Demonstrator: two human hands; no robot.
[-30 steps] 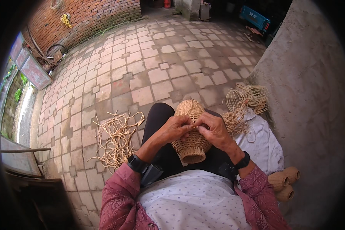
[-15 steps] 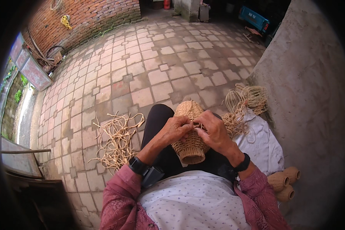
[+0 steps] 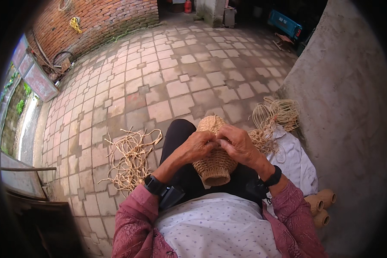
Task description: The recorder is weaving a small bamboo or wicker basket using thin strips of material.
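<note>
A woven straw-coloured basket point(image 3: 214, 165), shaped like a vase, lies across my lap with its round mouth toward me. My left hand point(image 3: 200, 145) rests on its upper left side, thumb and fingers pinched together. From the other side, my right hand point(image 3: 235, 144) meets it over the middle of the weave, its fingers closed as well. The fingertips of both hands nearly touch. Whatever they pinch is hidden behind the fingers. The far end of the basket shows beyond my hands.
Loose tan cords point(image 3: 131, 157) lie on the paving left of my knee. To the right are more cord bundles point(image 3: 276, 115), a white cloth point(image 3: 292, 161) and several small woven vessels point(image 3: 320, 204). A grey wall point(image 3: 348, 99) rises on the right.
My right fingers have tipped down and closed in against the left ones. The small dark gap seen between the hands is now covered. The basket has barely moved.
</note>
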